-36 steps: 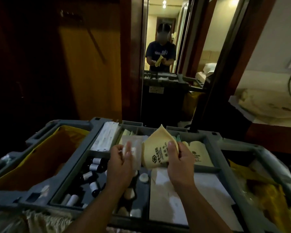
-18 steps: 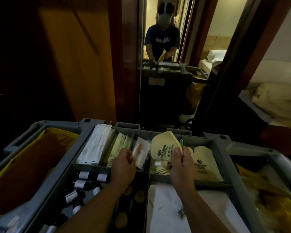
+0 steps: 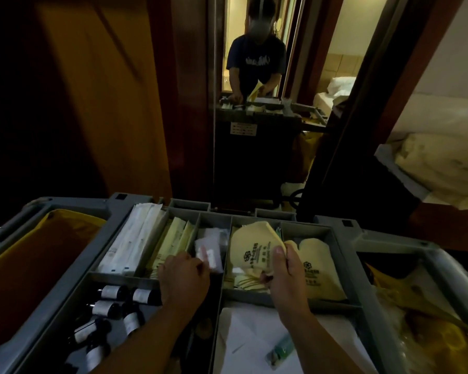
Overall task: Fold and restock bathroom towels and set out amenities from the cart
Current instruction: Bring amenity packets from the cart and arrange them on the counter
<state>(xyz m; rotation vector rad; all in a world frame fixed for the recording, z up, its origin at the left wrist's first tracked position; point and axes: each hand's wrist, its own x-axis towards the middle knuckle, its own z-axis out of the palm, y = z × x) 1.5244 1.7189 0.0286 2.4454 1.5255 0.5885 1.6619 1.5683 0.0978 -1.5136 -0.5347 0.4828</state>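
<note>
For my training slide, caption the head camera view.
Over the cart tray, right hand holds a yellow pouch; left hand pinches a small white packet.

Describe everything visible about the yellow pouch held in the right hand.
The pouch is pale yellow, soft-looking, paper or cloth, with a rounded top and a dark flower logo above printed lines. The right hand pinches its right edge, thumb in front, holding it upright, slightly tilted, above a back compartment of the cart.

A mirror (image 3: 254,157) faces the wooden door (image 3: 97,103), rumpled bedding (image 3: 438,163) rightward.
</note>
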